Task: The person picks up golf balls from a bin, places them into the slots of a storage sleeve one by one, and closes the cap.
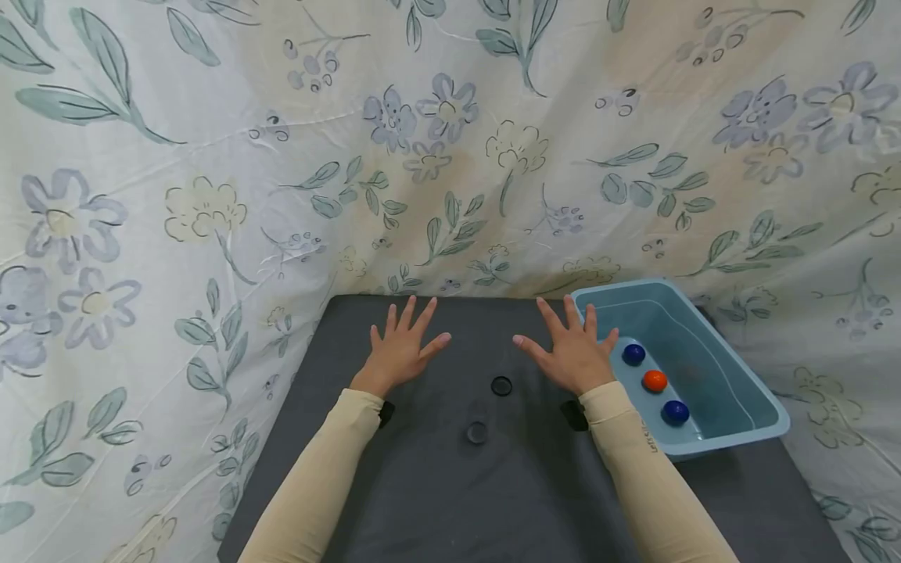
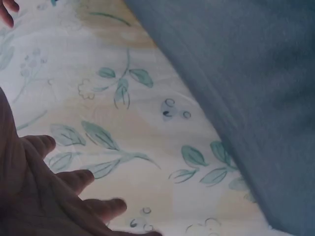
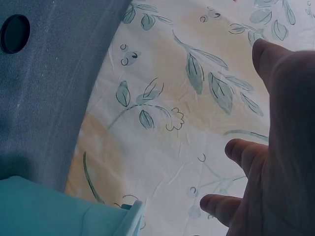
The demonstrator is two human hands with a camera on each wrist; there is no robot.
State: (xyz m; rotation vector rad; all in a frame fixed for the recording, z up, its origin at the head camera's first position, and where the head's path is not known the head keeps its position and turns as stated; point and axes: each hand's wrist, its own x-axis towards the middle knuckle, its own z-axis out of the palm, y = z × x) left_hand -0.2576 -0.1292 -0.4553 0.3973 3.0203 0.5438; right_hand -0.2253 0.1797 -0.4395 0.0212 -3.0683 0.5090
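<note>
Both hands are held up over the dark table, fingers spread, holding nothing. My left hand (image 1: 398,353) is over the left part of the table, and my right hand (image 1: 576,353) is close to the left side of a light blue plastic tub (image 1: 732,360). Between the forearms lies a small black round lid or ring (image 1: 501,385). Nearer to me is a round, see-through item (image 1: 476,432), perhaps a clear container; its kind is hard to make out. Inside the tub lie a blue ball (image 1: 633,354), an orange ball (image 1: 655,381) and another blue ball (image 1: 676,412).
The dark grey tabletop (image 1: 422,500) ends at a floral cloth (image 1: 450,234) that hangs behind it and along both sides. The tub takes up the table's right side. A dark wrist strap (image 1: 385,414) sits on the left wrist, and another dark device (image 1: 574,416) on the right.
</note>
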